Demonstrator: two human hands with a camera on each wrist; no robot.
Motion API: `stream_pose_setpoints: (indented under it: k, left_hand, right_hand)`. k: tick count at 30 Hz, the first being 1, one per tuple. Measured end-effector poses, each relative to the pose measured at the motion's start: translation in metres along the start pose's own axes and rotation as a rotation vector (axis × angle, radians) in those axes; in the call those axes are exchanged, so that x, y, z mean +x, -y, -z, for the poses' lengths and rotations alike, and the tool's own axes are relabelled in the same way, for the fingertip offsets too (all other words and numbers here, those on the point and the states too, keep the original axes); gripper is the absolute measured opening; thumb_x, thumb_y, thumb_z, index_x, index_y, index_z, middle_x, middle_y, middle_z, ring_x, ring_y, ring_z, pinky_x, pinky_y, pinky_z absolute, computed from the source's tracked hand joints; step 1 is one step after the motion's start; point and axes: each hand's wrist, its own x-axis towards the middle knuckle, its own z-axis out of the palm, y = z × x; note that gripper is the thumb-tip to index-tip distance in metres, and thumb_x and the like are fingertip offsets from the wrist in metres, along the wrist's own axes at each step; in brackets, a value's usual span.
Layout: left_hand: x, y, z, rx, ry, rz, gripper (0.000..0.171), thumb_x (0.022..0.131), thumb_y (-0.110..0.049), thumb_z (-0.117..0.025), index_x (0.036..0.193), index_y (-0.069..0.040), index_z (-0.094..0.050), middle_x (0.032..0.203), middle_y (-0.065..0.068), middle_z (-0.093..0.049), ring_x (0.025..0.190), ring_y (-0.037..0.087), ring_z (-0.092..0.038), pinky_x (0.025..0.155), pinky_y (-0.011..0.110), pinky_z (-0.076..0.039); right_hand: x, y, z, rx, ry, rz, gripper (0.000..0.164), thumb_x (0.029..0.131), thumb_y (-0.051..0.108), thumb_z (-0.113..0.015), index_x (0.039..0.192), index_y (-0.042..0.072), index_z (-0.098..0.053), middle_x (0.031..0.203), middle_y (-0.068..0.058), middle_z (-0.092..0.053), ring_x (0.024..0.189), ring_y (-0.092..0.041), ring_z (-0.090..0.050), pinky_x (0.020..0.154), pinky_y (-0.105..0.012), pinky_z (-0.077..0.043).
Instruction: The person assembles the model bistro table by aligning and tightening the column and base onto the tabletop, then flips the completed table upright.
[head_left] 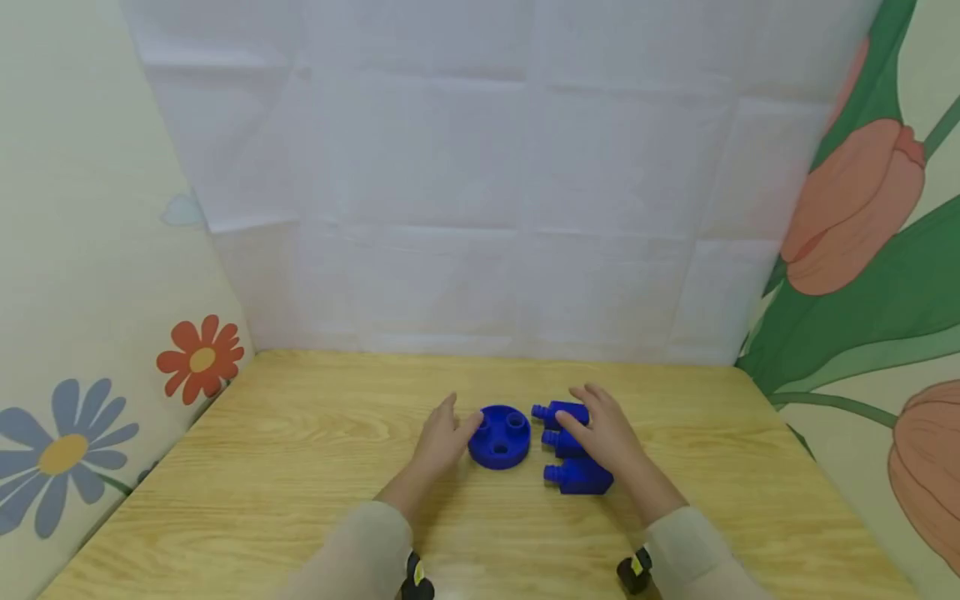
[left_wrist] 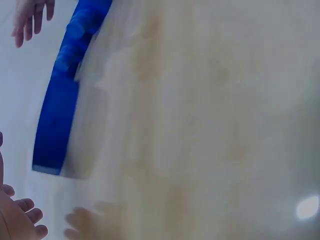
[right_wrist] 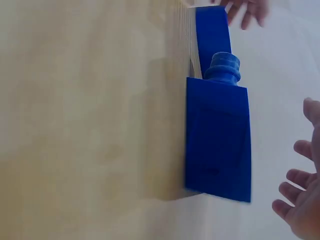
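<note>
A round blue disc [head_left: 499, 461] with three raised sockets lies on the table near the middle. To its right lie three blue pieces [head_left: 583, 477] in a column, each a block with a narrower ribbed neck pointing left. My left hand [head_left: 438, 440] is at the disc's left side, fingers loosely extended; the left wrist view shows a gap between that hand [left_wrist: 17, 216] and the disc [left_wrist: 55, 125]. Above the upper blocks hovers my right hand [head_left: 609, 433], fingers spread. In the right wrist view, my right hand [right_wrist: 304, 195] stays apart from the nearest block [right_wrist: 218, 140].
The wooden table [head_left: 300, 467] reaches back to a hanging white cloth [head_left: 420, 167]. Flower-patterned walls [head_left: 67, 250] flank it on both sides. Dark wrist cameras [head_left: 635, 572] sit by both cuffs.
</note>
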Motion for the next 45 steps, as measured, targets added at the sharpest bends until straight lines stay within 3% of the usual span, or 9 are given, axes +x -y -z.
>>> stream_pose_setpoints:
  k: [5,11,15,22,30,37,45]
  left_hand:
    - [-0.015,0.003,-0.017,-0.082,-0.019,-0.034,0.075,0.093,-0.034,-0.064,0.147,0.008,-0.034,0.148,0.033,-0.038,0.138,0.049,-0.034,0.113,0.06,-0.029]
    - [-0.019,0.007,-0.033,-0.039,-0.103,-0.046,0.076,0.085,-0.033,-0.073,0.141,0.007,-0.043,0.141,0.03,-0.048,0.132,0.048,-0.043,0.11,0.059,-0.034]
    - [-0.02,0.009,-0.036,0.0,-0.14,-0.034,0.074,0.082,-0.031,-0.075,0.141,0.003,-0.044,0.139,0.028,-0.051,0.13,0.047,-0.044,0.109,0.059,-0.034]
    - [-0.019,0.013,-0.032,-0.006,-0.134,-0.096,0.064,0.083,-0.025,-0.071,0.137,0.001,-0.05,0.136,0.028,-0.054,0.128,0.048,-0.047,0.107,0.059,-0.036]
    - [-0.021,0.022,-0.025,-0.043,-0.042,-0.109,0.06,0.087,-0.022,-0.068,0.139,0.002,-0.049,0.139,0.03,-0.049,0.13,0.048,-0.045,0.109,0.059,-0.036]
    - [-0.023,0.027,-0.023,-0.057,-0.026,-0.132,0.058,0.088,-0.019,-0.067,0.139,0.002,-0.049,0.137,0.028,-0.05,0.129,0.046,-0.047,0.108,0.057,-0.038]
    - [-0.026,0.029,-0.023,-0.04,-0.057,-0.163,0.052,0.089,-0.018,-0.064,0.136,-0.001,-0.054,0.136,0.026,-0.054,0.125,0.042,-0.052,0.105,0.055,-0.042]
  right_hand:
    - [-0.02,-0.012,0.002,0.067,-0.034,-0.056,0.057,0.095,0.039,-0.062,0.142,0.009,-0.05,0.147,-0.02,-0.043,0.136,-0.042,-0.04,0.108,-0.061,-0.036]
    - [-0.037,-0.023,0.005,0.205,-0.042,-0.114,0.051,0.092,0.03,-0.069,0.136,0.008,-0.056,0.137,-0.017,-0.052,0.126,-0.037,-0.049,0.104,-0.055,-0.042]
    - [-0.043,-0.031,0.004,0.278,0.007,-0.113,0.052,0.088,0.029,-0.073,0.133,0.007,-0.058,0.133,-0.015,-0.055,0.121,-0.033,-0.052,0.101,-0.051,-0.046]
    - [-0.048,-0.042,0.001,0.304,0.05,-0.144,0.05,0.081,0.028,-0.081,0.124,0.012,-0.062,0.122,-0.01,-0.058,0.105,-0.025,-0.057,0.089,-0.044,-0.051]
    - [-0.052,-0.043,0.001,0.319,0.093,-0.159,0.044,0.078,0.022,-0.083,0.115,0.008,-0.065,0.115,-0.008,-0.062,0.104,-0.022,-0.057,0.091,-0.041,-0.05]
    - [-0.053,-0.05,-0.002,0.327,0.125,-0.179,0.044,0.075,0.021,-0.085,0.113,0.013,-0.065,0.115,-0.007,-0.061,0.099,-0.021,-0.057,0.086,-0.038,-0.049]
    - [-0.053,-0.054,-0.002,0.273,0.147,-0.065,0.047,0.073,0.02,-0.087,0.113,0.01,-0.065,0.127,-0.015,-0.063,0.121,-0.036,-0.055,0.104,-0.056,-0.041]
